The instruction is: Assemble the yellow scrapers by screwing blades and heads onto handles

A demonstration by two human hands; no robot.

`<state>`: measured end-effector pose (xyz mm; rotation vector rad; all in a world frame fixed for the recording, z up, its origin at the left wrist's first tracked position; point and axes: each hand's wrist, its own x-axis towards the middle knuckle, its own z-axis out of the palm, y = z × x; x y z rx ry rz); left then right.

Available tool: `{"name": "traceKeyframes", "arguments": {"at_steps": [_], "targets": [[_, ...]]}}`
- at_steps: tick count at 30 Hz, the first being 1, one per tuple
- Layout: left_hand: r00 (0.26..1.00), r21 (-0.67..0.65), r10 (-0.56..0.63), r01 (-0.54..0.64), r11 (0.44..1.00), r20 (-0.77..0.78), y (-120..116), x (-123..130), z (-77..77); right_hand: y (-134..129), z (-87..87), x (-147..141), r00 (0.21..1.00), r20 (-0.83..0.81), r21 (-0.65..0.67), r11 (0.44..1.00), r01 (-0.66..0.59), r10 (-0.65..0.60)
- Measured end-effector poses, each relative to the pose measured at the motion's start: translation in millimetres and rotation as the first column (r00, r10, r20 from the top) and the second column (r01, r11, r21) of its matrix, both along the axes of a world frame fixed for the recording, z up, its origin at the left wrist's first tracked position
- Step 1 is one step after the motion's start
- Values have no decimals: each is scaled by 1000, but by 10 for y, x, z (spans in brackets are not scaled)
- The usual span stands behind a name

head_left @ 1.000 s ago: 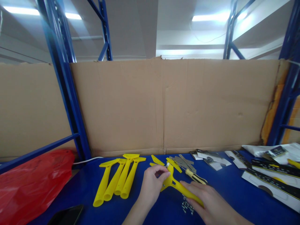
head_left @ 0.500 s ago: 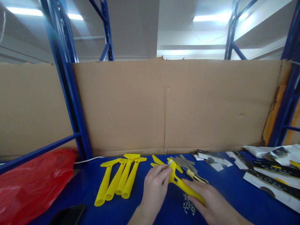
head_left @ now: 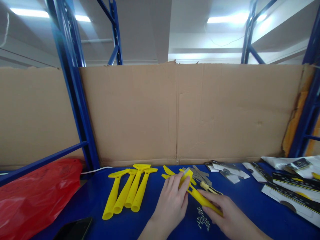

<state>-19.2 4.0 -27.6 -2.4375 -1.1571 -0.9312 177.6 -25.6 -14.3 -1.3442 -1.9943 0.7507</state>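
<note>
A yellow plastic scraper [head_left: 199, 197] slants between my two hands, its head up and to the left. My right hand [head_left: 223, 211] is closed round the lower handle. My left hand [head_left: 172, 196] grips the wide head, with fingers and thumb on either side. A flat metal blade [head_left: 186, 172] shows at the head's end. Just behind lie loose yellow head pieces [head_left: 168, 170] and a pile of grey metal blades [head_left: 200, 173]. Beside my right hand rests a screwdriver [head_left: 210, 188] with a pale and black handle. Small screws [head_left: 203, 220] lie scattered below the scraper.
Several yellow scraper handles [head_left: 125, 191] lie to the left. A red plastic bag [head_left: 37, 196] and a dark phone [head_left: 73, 229] are farther left. Printed cards [head_left: 291, 203] and packaging cover the right side. Cardboard [head_left: 130, 113] and blue rack posts [head_left: 75, 90] stand behind the blue table.
My left hand has moved from pinching near the blade to gripping round the scraper's head. The scraper has turned slightly and shifted a little right, its blade now facing up.
</note>
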Motion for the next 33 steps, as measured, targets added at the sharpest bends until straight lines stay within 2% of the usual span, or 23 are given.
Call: {"name": "traceKeyframes", "arguments": {"at_steps": [4,7,12,15,17,21,23,25,27,29,33], "targets": [[994,106,59,-49,993,-96,50,-42,-12,-26,10,-62,981,-190,-273,962,-7,-47],[986,150,80,-58,987,-145,54,-50,-8,-52,54,-52,928,-358,-393,918,-52,-101],[990,119,94,-81,990,-108,51,-32,-24,-4,55,18,806,-568,-490,856,-168,-167],[992,81,116,-111,991,-58,69,-22,-63,75,59,28,768,-596,-486,867,-113,-234],[993,38,121,-120,992,-14,88,-21,-86,139,64,38,778,-574,-426,905,-19,-254],[980,-105,130,-115,988,149,130,-25,-96,219,10,80,918,-370,-341,940,7,-142],[949,-205,154,-98,974,276,143,-25,-84,204,-37,90,959,-262,-236,971,42,-105],[901,-305,184,-61,950,394,149,-20,-66,161,-69,82,993,-118,-126,992,10,-25],[851,-393,216,-12,920,478,148,-10,-52,111,-73,65,999,31,-67,997,-25,27],[810,-461,248,31,887,532,146,4,-46,74,-59,48,989,148,-65,998,-17,27],[730,-532,298,105,840,615,149,33,-60,52,-28,40,963,270,-77,997,0,21]]}}
